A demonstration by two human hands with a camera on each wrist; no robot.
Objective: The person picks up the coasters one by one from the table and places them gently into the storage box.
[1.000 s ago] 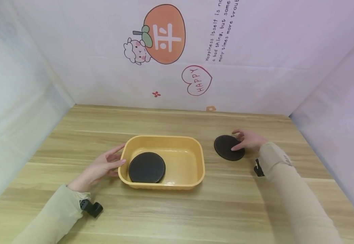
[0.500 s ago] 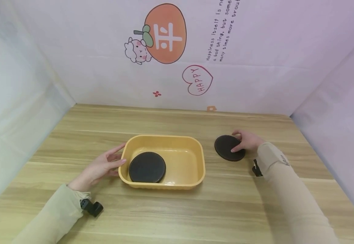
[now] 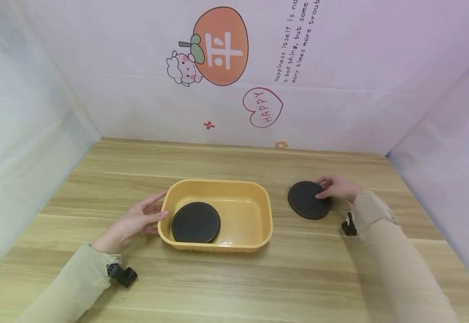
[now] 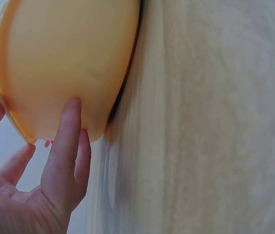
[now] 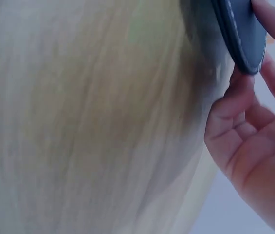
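Observation:
A yellow plastic basin (image 3: 234,247) stands on the wooden table, with a round black coaster (image 3: 195,222) lying in its left half. My left hand (image 3: 131,222) touches the basin's left end; in the left wrist view its fairly straight fingers (image 4: 68,126) rest against the outer wall. Right of the basin, my right hand (image 3: 337,187) pinches the edge of another round black coaster (image 3: 309,200), thumb on top and fingers below. The right wrist view shows this stitched coaster (image 5: 239,34) off the tabletop, its shadow falling on the wood.
Striped wood table (image 3: 234,287) spreads around the basin. White printed cloth (image 3: 129,89) closes off the back and both sides. Each wrist carries a small black camera, such as the left one (image 3: 122,275).
My right hand has closed on the coaster's edge and raised it slightly, drawing it a little to the right. The left hand and the basin stay where they were.

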